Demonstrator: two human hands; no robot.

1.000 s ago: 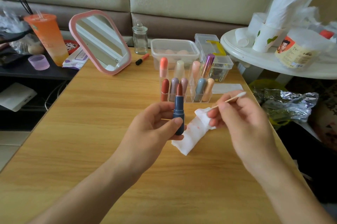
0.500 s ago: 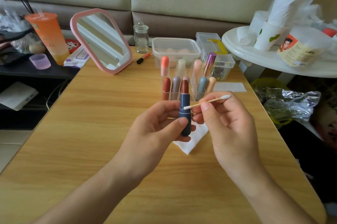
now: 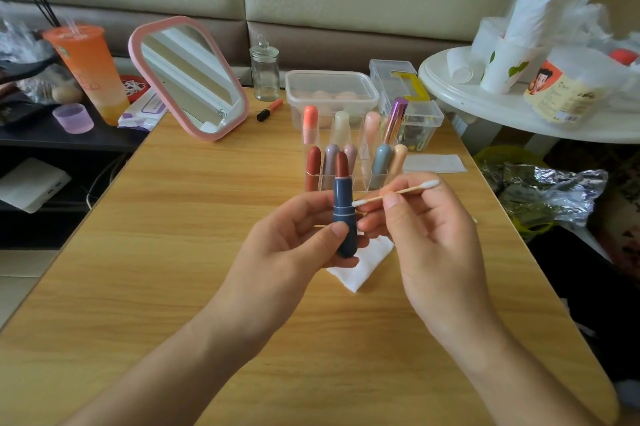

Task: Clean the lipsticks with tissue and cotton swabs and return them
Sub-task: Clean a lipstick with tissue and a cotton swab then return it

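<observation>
Above the middle of the wooden worktop (image 3: pixel 156 252), the left hand (image 3: pixel 294 242) held a lipstick (image 3: pixel 344 217) upright. Its grip was clamped round the lower part of the navy tube, thumb across the front and fingers behind. The brick-red bullet stood wound out at the top.

At three o'clock from the lipstick, the right hand (image 3: pixel 433 242) had its grip pinched together on a cotton swab (image 3: pixel 398 192), thumb and forefinger on the wooden stick. The swab lay almost level, sloping up toward two o'clock. Its lower cotton tip sat at the tube's right edge, below the bullet, though whether it pressed the surface could not be told. At five o'clock from the lipstick, a folded white tissue (image 3: pixel 360 273) lay flat on the worktop, partly hidden by the hands.

At twelve o'clock, just behind the lipstick, stood a clear organiser (image 3: pixel 362 180) with capped lipsticks (image 3: pixel 313 162) upright in its cells in two rows. A lidded plastic box (image 3: pixel 330 93) sat behind it, with a small glass jar (image 3: pixel 265 70) at eleven o'clock. A pink-framed mirror (image 3: pixel 188 77) leaned back at ten o'clock. A flat white pad (image 3: pixel 434 163) lay at three o'clock of the organiser. Beyond the worktop's left edge an orange drink cup (image 3: pixel 86 69) stood on a dark shelf. At two o'clock a round white table (image 3: pixel 485 107) carried paper cups and wrapped goods.
</observation>
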